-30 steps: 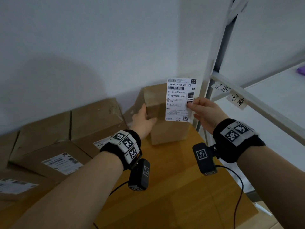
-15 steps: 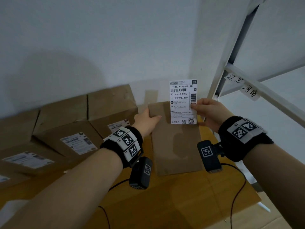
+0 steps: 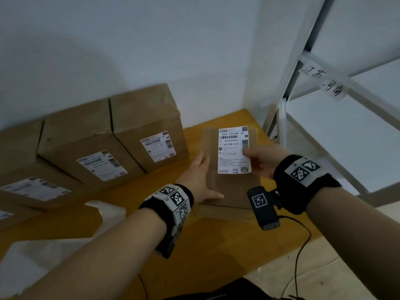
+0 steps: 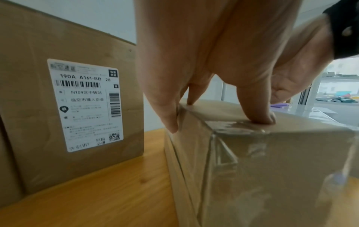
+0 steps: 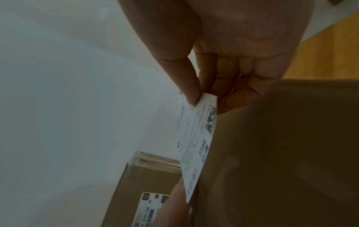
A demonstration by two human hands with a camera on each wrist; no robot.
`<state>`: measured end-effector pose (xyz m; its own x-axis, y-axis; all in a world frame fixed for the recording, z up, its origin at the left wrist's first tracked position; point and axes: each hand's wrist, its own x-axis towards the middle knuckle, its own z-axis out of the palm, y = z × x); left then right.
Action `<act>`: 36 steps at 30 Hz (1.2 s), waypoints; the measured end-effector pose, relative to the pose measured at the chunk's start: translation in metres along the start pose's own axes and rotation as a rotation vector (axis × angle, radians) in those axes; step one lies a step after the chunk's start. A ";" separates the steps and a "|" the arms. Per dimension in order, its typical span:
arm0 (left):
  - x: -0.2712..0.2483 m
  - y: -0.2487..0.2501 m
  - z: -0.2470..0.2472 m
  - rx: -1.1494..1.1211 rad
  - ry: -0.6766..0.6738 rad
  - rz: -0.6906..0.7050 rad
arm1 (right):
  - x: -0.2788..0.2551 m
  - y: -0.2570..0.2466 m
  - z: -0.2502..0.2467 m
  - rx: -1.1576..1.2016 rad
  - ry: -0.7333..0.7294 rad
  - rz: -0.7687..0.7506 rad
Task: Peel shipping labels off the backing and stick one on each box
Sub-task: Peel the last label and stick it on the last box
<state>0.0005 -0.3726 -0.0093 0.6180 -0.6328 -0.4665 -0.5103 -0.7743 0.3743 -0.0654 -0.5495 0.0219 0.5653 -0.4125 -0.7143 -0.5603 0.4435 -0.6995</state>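
A plain brown box [image 3: 231,189] lies flat on the wooden table [image 3: 216,245], near its right end. My left hand [image 3: 202,177] grips the box's left edge, with the thumb [image 4: 256,110] on top and the fingers [image 4: 169,116] down the side. My right hand [image 3: 256,155] pinches the right edge of a white shipping label [image 3: 233,150] between thumb and fingers. The label [image 5: 196,138] hangs just over the box's top face [image 5: 281,153]; whether it touches the cardboard I cannot tell.
Several labelled boxes [image 3: 147,124] stand in a row along the wall to the left, the nearest [image 4: 77,107] right beside my left hand. White backing paper [image 3: 106,213] lies at the front left. A white metal shelf [image 3: 324,118] with handwritten tags stands just right of the table's edge.
The box went from standing on end to lying flat on the table under my left hand. My right hand brought the label down over its top face.
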 end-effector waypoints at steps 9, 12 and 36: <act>-0.005 -0.015 -0.005 0.168 -0.084 0.066 | 0.001 0.011 0.015 -0.117 0.127 -0.027; -0.005 -0.014 -0.005 0.182 -0.084 0.070 | 0.003 0.014 0.020 -0.167 0.165 -0.053; -0.004 -0.009 -0.008 0.425 -0.060 0.098 | 0.006 0.019 0.022 -0.355 0.282 -0.099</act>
<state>0.0077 -0.3632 -0.0050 0.5249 -0.6919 -0.4958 -0.7731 -0.6312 0.0624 -0.0594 -0.5264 0.0046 0.4672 -0.6611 -0.5870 -0.7125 0.1116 -0.6928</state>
